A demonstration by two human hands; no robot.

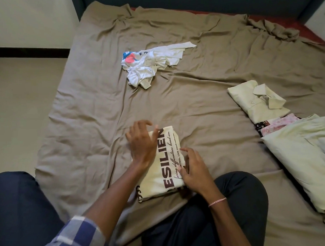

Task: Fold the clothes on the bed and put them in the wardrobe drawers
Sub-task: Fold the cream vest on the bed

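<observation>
Dark-trousered knees (228, 208) and a plaid sleeve (76, 234) sit at the bottom edge. Just beyond, a cream tee (162, 165) lies on the bed (84, 120), folded to a compact rectangle. Left hand (142, 142) rests on its top-left, fingers spread. Right hand (193, 170) is at its right edge, fingers loosely bent, thumb on the cloth, no clear grip. The hands are apart.

Progress looks roughly midway. Done: a folded green shirt (258, 102), a pink piece (279, 125) and a pale garment (304, 151), stacked at right. The cream tee is nearly finished. Left: the crumpled white tee (147, 65) mid-bed, then all the stowing. No wardrobe in view.
</observation>
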